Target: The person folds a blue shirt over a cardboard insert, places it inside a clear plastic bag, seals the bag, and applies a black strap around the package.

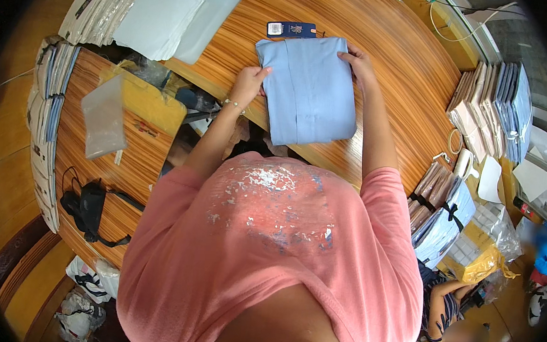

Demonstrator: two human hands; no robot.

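Note:
A folded light blue garment lies on the wooden table in front of me, its front edge near the table's edge. My left hand pinches its left side, thumb on top and fingers partly hidden beneath. At the upper right corner my right hand grips the cloth between thumb and fingers. Just beyond the garment's far edge lies a dark blue hang tag with a white label. Whether the tag is tied to the garment I cannot tell.
White sheets and packed garments are stacked at the far left. A clear plastic sleeve and a black bag lie on the left. Bundled garments stand at the right. Another person is at the lower right.

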